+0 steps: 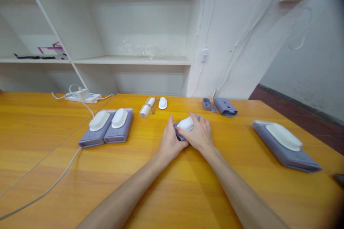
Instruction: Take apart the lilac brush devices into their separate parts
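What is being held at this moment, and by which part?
A purple-grey unit with a white cap: left hand grips its left end, right hand covers its right side.

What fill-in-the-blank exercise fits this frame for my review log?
1. The left hand and right hand grip a purple-grey device with a ____ top.
2. On the left of the table, ____ similar devices lie side by side.
3. A lone device lies on the person's ____ side.
4. The power strip lies at the table's back ____.

Missing words: white; two; right; left
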